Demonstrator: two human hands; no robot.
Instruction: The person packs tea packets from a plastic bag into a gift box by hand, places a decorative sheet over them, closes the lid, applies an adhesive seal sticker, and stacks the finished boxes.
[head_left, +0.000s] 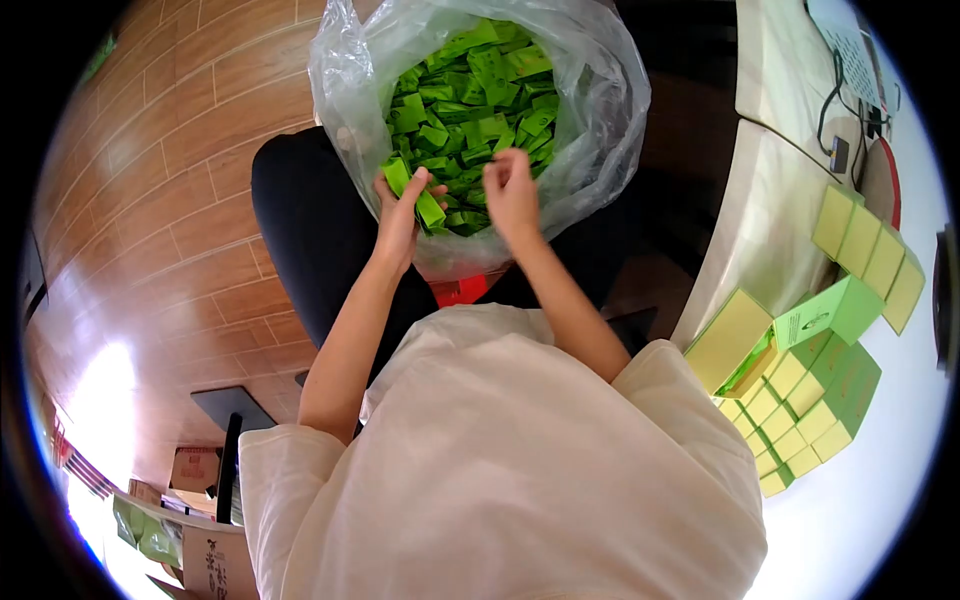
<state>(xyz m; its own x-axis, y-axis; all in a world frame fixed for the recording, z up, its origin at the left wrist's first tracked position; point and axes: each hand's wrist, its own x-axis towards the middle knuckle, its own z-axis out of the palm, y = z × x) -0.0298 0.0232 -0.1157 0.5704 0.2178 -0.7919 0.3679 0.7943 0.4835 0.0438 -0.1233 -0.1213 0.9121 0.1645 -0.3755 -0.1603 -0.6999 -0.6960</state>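
A large see-through plastic bag (615, 130) stands open between my knees, filled with small bright green packets (470, 100). At its near left side, my left hand (397, 222) is closed around a few green packets (430, 208), its thumb on top of them. My right hand (513, 200) hovers over the packets near the bag's near right side. Its fingers are curled together, and whatever they may hold is too small or hidden to make out.
On the right, a white table holds stacked light green boxes (840, 395) and an open box (735, 345) with green packets inside. A black cable (825, 115) lies farther up. Cardboard boxes (215, 565) and a black stand (232, 440) are at lower left on the wood-look floor (200, 230).
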